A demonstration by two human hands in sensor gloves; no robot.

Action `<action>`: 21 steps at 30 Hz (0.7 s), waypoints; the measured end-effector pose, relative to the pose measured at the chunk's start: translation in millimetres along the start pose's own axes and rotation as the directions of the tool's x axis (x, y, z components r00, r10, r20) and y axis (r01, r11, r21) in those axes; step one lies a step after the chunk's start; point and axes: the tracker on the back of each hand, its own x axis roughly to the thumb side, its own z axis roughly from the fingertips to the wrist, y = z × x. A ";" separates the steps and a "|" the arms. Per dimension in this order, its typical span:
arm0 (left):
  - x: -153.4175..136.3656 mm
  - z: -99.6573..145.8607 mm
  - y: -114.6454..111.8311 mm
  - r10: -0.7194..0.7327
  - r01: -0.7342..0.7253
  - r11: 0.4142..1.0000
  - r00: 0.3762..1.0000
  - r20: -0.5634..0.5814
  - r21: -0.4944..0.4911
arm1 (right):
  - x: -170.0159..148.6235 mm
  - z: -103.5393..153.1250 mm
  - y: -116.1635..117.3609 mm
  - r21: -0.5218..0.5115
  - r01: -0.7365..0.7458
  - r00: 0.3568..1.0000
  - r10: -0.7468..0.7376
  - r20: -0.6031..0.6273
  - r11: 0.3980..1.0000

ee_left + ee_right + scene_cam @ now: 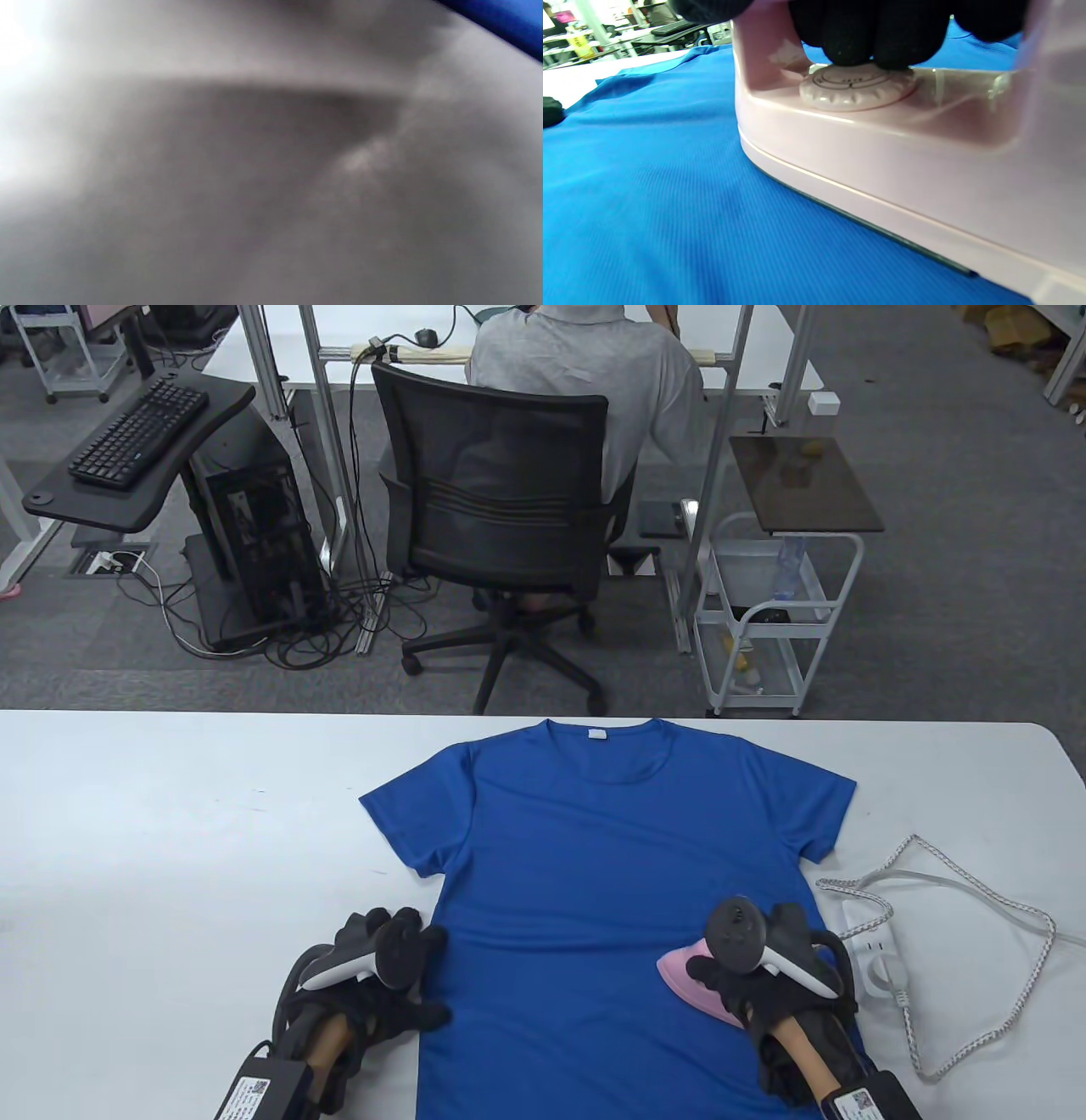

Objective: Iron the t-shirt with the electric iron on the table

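Observation:
A blue t-shirt (594,882) lies flat on the white table (170,831), collar toward the far edge. A pink electric iron (691,984) sits soleplate down on the shirt's lower right part. My right hand (768,976) grips the iron's handle; in the right wrist view its fingers (865,29) wrap the handle above the white dial (857,84) of the iron (882,161) on the shirt (649,190). My left hand (382,976) rests at the shirt's lower left edge, its fingertips touching the fabric. The left wrist view is a grey blur with a blue corner of shirt (500,21).
A white power strip (874,954) and a braided white cord (976,950) lie on the table right of the iron. Beyond the far edge stand an office chair (501,526) with a seated person, a white trolley (772,619) and a computer stand (246,534).

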 end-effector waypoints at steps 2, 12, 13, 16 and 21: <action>-0.1 0.0 -0.1 0.000 0.000 1.000 1.000 0.001 0.001 | 4.6 -10.1 -1.6 -0.008 -0.001 1.000 0.001 -0.021 1.000; -0.5 0.0 0.0 0.005 -0.005 1.000 1.000 0.003 -0.001 | 11.9 -27.7 -1.5 -0.065 0.012 1.000 -0.014 -0.028 0.998; -0.5 -0.1 0.1 0.004 -0.004 1.000 1.000 0.002 -0.002 | 12.6 -26.4 -1.0 -0.054 0.019 1.000 -0.020 -0.008 0.998; -0.9 -0.2 0.2 0.006 -0.006 1.000 1.000 0.002 -0.003 | 16.5 -19.9 0.5 -0.030 0.011 1.000 -0.010 0.029 0.999; -1.0 -0.3 0.5 0.009 -0.009 1.000 1.000 0.001 -0.005 | 26.6 -4.2 5.4 0.006 -0.027 0.990 0.026 0.138 1.000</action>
